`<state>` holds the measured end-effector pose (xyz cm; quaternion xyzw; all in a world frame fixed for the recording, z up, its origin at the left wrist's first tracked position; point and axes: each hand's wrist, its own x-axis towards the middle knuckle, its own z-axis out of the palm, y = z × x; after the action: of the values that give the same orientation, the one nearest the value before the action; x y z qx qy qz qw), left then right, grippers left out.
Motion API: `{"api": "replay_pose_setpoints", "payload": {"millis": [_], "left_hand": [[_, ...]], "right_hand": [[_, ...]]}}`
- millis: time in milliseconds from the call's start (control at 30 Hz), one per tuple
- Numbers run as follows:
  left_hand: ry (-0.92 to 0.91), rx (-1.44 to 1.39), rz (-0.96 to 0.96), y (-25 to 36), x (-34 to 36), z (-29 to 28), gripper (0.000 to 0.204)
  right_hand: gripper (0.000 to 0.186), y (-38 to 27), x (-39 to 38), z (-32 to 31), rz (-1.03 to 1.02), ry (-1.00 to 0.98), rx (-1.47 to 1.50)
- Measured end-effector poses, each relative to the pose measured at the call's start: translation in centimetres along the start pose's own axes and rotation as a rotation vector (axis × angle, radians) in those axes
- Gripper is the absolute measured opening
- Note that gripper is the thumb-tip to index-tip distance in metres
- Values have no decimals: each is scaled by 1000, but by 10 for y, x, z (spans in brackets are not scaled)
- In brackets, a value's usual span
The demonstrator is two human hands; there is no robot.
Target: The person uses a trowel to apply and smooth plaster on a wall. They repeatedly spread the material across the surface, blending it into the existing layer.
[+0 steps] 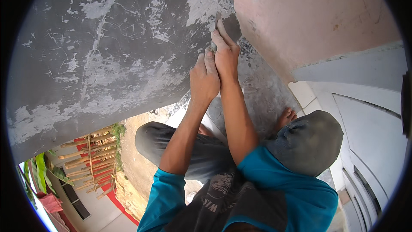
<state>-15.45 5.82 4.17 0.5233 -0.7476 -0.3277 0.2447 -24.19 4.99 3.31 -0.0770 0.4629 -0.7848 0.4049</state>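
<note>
Both my hands are wrapped round a narrow scraping tool [217, 17], mostly hidden by the fingers; its grey tip rests against the dark grey wall [141, 51]. My right hand [226, 58] is farther up the tool, with a finger stretched along it toward the tip. Just below and to the left, my left hand [204, 79] closes on the lower end, touching the right. Around the tip, a pale scraped patch [208, 0] shows on the wall. Other light patches and scratches spread over the grey surface. Dust whitens my fingers.
A pinkish wall [300, 13] meets the grey one in a corner at right. White door-like panels [369, 124] stand at far right. My bare foot [285, 118] is on the grey floor [262, 86]. Stacked wooden poles [92, 159] and green leaves [40, 172] lie beyond, lower left.
</note>
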Motion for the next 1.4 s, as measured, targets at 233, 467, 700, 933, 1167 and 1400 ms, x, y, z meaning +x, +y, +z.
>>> {"api": "replay_pose_setpoints", "payload": {"millis": [233, 467, 700, 933, 1167, 1400], "left_hand": [[12, -14, -12, 1, 3, 2, 48], [-51, 20, 17, 8, 9, 3, 48], [-130, 43, -87, 18, 11, -2, 56], [-150, 129, 34, 11, 12, 2, 56], [-118, 119, 55, 7, 15, 8, 51], [-79, 91, 108, 0, 21, 18, 50]], "right_hand": [[54, -1, 2, -1, 31, 4, -11], [54, -5, 10, -1, 25, 49, -55], [55, -2, 10, -3, 79, 50, 105], [55, 1, 14, -4, 1, 23, 15], [54, -7, 15, -5, 36, 31, 151], [55, -5, 25, -12, 121, 50, 178]]}}
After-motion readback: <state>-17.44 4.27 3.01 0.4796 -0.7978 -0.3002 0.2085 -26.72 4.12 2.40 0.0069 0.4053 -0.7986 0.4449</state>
